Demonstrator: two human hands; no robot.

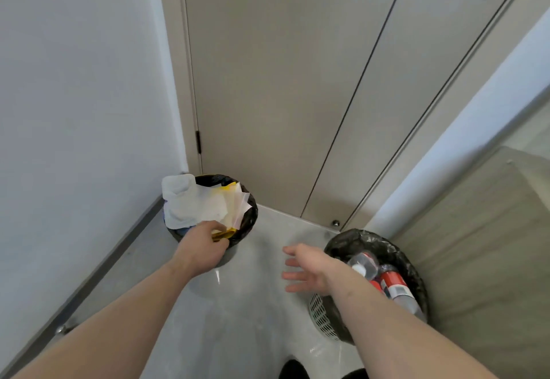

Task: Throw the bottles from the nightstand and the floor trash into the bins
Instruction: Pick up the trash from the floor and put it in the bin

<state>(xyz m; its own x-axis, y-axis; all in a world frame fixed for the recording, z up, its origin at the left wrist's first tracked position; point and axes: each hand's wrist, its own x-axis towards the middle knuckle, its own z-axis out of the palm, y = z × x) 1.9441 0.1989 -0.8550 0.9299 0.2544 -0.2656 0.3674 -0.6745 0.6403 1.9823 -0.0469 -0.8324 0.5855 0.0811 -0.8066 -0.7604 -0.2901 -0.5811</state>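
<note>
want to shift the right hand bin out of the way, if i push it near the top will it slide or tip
Probably light: the right-hand bin is thin white mesh with a black liner, holding only a few plastic bottles. On the glossy floor it should slide easily. Pushed near the top it may tip instead, so push low.

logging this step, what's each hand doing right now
Left hand: closed on yellow trash over the left bin.
Right hand: open, empty, beside the bottle bin.
</note>
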